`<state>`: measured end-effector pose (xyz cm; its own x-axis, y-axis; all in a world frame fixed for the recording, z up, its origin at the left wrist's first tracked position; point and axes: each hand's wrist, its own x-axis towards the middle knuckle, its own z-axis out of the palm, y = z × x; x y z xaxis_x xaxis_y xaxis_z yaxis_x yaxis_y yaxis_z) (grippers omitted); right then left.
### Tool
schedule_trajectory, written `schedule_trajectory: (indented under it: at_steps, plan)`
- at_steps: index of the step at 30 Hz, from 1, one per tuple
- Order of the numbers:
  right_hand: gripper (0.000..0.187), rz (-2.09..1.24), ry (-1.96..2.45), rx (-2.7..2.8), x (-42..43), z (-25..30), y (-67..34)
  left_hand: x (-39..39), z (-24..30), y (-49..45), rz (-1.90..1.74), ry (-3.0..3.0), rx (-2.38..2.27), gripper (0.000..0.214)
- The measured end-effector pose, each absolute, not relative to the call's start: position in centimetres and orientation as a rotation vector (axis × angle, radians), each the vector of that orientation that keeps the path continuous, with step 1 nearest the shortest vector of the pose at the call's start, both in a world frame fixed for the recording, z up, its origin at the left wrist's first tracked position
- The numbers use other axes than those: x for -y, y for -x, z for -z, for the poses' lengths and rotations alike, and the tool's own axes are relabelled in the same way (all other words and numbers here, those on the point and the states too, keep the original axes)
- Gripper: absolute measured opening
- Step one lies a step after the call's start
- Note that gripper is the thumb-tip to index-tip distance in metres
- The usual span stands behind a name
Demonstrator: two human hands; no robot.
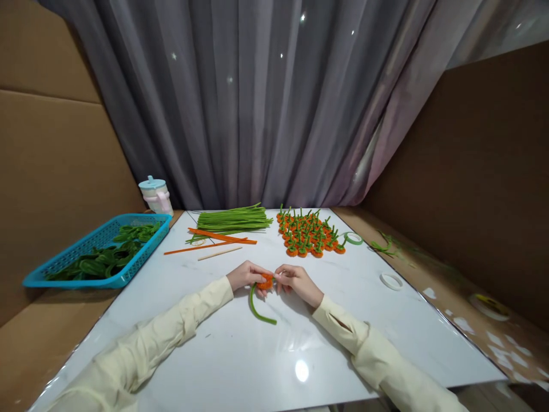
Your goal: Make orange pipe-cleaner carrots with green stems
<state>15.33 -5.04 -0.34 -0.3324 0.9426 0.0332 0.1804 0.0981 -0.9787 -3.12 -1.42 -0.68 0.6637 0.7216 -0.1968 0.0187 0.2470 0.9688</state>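
Observation:
Both hands meet over the middle of the white table point(223, 355). My left hand point(245, 275) and my right hand point(297, 281) are closed in a pinch on a small orange pipe-cleaner coil point(266, 281). A green pipe-cleaner stem point(257, 309) hangs from the coil and curves toward me on the table. Both arms wear pale yellow sleeves.
Several finished orange coils with green stems point(309, 234) lie at the back, beside a bundle of green pipe cleaners point(234, 219), orange ones point(221, 236) and a wooden stick point(219, 253). A blue basket point(51, 269) of green pieces stands left, near a lidded cup point(156, 195). Tape rolls point(391, 281) lie right.

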Motion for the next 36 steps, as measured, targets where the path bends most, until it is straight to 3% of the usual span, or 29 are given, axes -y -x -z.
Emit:
schedule_trajectory:
  at_steps: [9, 21, 36]
  plan:
    - [0.023, -1.520, 1.098, 1.506, 4.9, -0.7, -15.6, 1.0, 1.2, 2.8, -0.675, -1.256, -0.819, 0.023]
    - [0.021, -1.593, 1.041, 1.428, 4.6, -0.4, -16.0, 0.5, 0.8, 3.9, -0.581, -1.420, -0.891, 0.024]
    - [0.033, -1.740, 1.001, 1.575, 5.4, -0.7, -15.2, 3.2, -1.7, 3.0, -0.486, -2.443, -0.924, 0.013]
